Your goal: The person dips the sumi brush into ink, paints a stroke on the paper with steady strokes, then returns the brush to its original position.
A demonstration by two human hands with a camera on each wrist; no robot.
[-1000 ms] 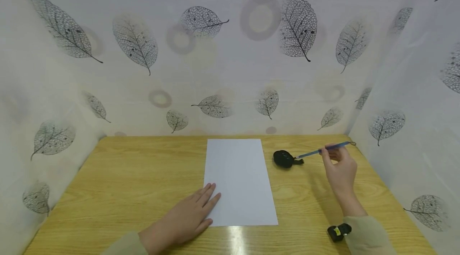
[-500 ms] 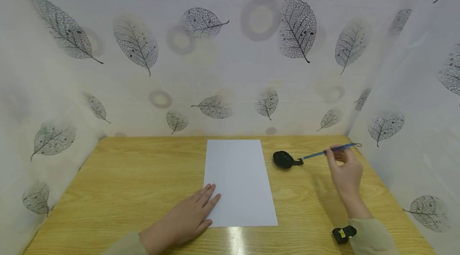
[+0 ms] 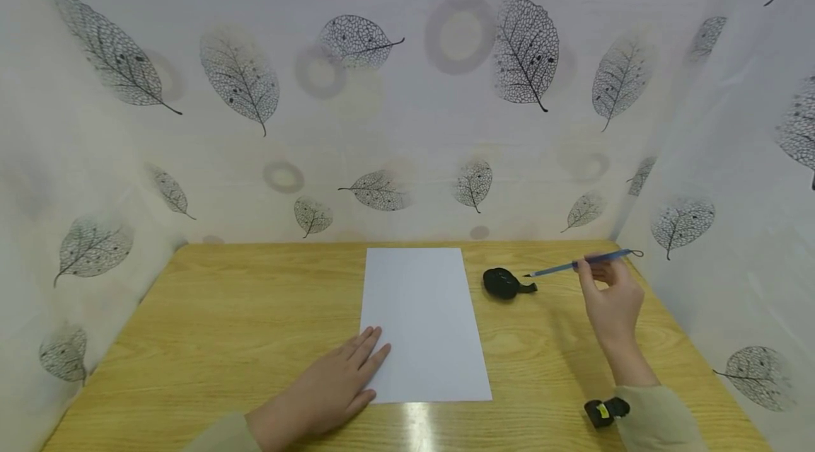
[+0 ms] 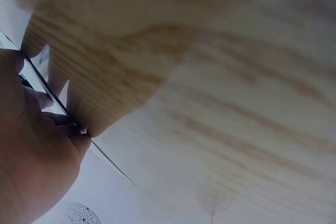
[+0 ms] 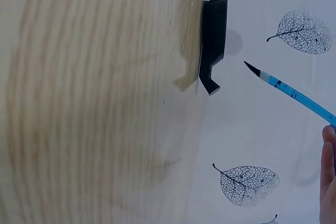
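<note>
A blank white sheet of paper (image 3: 423,325) lies on the wooden table, and my left hand (image 3: 331,385) rests on its lower left edge with straight fingers. In the left wrist view the fingers of my left hand (image 4: 47,140) lie along the paper's edge. My right hand (image 3: 613,303) pinches a blue writing brush (image 3: 554,269), held slanting with its dark tip to the left. A black ink dish (image 3: 501,284) with a short curved handle stands right of the paper. In the right wrist view the brush (image 5: 296,95) has a black tip, raised apart from the dish (image 5: 214,30).
The wooden table (image 3: 255,310) reaches back to a pale curtain (image 3: 407,112) printed with leaves, which also hangs at both sides. A small black device (image 3: 605,411) is at my right wrist, by the sleeve (image 3: 659,418).
The brush tip was at the ink dish; it first drew right to the handle, then lifted clear above it. My right hand shifted slightly right. The left hand and paper stayed put.
</note>
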